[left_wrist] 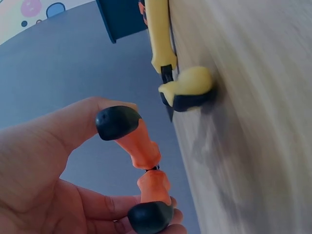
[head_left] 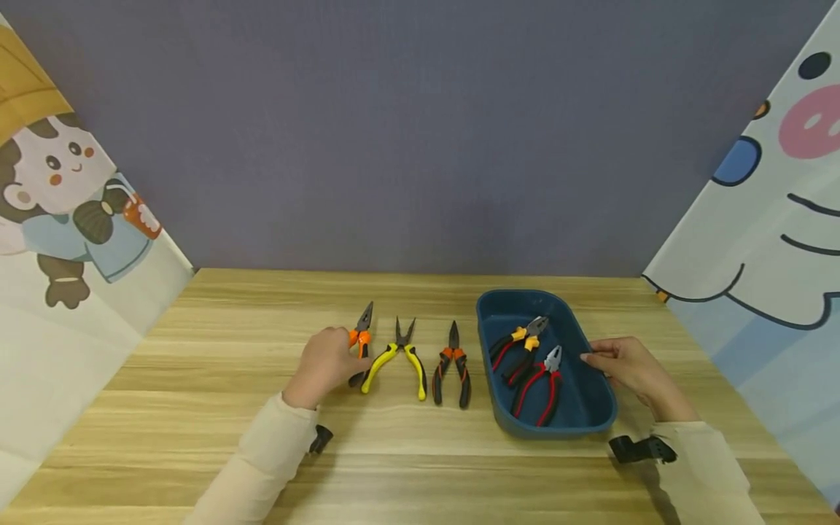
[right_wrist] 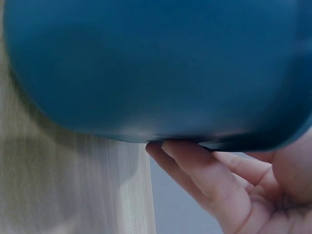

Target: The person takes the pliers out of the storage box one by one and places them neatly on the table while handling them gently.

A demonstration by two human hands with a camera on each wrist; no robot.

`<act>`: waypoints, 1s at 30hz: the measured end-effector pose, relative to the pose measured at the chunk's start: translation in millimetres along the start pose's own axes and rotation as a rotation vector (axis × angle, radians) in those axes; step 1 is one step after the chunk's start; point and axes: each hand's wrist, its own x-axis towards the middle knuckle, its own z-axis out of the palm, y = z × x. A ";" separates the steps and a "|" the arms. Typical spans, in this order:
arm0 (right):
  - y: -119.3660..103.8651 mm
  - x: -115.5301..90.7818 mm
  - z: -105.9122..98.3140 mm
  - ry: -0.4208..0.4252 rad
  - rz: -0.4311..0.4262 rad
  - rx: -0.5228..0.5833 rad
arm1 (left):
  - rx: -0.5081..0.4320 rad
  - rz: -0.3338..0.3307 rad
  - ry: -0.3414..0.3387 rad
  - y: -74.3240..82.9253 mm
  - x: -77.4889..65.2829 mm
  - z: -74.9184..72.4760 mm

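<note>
My left hand (head_left: 326, 367) grips long-nose pliers with orange and black handles (left_wrist: 138, 146), thumb on one handle and fingers round the other. Their dark jaws point toward the back wall. Just right of them lie yellow-handled long-nose pliers (head_left: 388, 356), spread apart on the table. Beyond those lies another pair of pliers with black and orange handles (head_left: 453, 353). At the right, my right hand (head_left: 631, 370) pinches the rim of a blue plastic bin (head_left: 587, 397), thumb over the edge and fingers against its outer wall (right_wrist: 146, 73).
Inside the bin lie pliers with yellow, black and red handles (head_left: 518, 334) and red-and-black-handled pliers (head_left: 556, 386). A grey wall (head_left: 420, 146) rises behind the wooden table (head_left: 164, 408). Cartoon-printed sheets (head_left: 774, 240) stand at both sides.
</note>
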 end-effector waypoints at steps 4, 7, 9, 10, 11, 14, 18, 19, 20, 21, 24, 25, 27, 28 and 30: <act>0.9 0.3 0.2 -0.007 -0.003 0.003 | 0.008 -0.019 -0.015 -4.6 1.4 1.3; 1.3 0.5 0.4 -0.011 -0.005 0.013 | 0.013 -0.018 -0.015 -7.7 2.0 2.6; 1.4 0.5 0.2 -0.011 -0.005 0.016 | 0.013 -0.016 -0.011 -9.6 2.2 3.3; 1.5 0.4 0.0 -0.011 -0.004 0.012 | 0.014 -0.017 -0.010 -10.5 2.1 3.6; 1.5 0.4 -0.1 -0.009 -0.005 0.010 | 0.012 -0.020 -0.012 -11.2 2.2 3.9; 1.6 0.4 -0.2 0.000 -0.010 -0.003 | 0.017 -0.022 -0.018 -13.5 2.1 5.2; 1.7 0.7 -0.2 0.008 -0.010 -0.018 | 0.014 -0.031 -0.036 -16.0 2.6 7.9; 1.8 0.7 -0.2 0.007 -0.008 -0.021 | 0.009 -0.034 -0.040 -16.4 2.5 8.6; 1.8 0.7 -0.2 0.006 -0.005 -0.024 | 0.006 -0.036 -0.043 -16.8 2.7 9.4; 1.9 0.8 -0.3 0.004 -0.005 -0.023 | 0.007 -0.034 -0.042 -17.3 3.1 10.3; 2.0 0.9 -0.3 0.000 -0.002 -0.016 | -0.001 -0.032 -0.039 -18.4 3.7 12.0; 2.0 0.9 -0.2 0.000 -0.002 -0.013 | -0.003 -0.032 -0.037 -18.8 4.0 12.5; 2.0 1.1 -0.2 0.000 0.000 -0.005 | 0.002 -0.035 -0.034 -19.8 5.5 13.4; 2.1 1.2 -0.2 0.001 0.001 -0.004 | 0.002 -0.039 -0.035 -20.1 6.1 13.7; 2.0 1.0 -0.2 0.002 0.001 -0.001 | 0.011 -0.042 -0.037 -19.7 7.2 14.0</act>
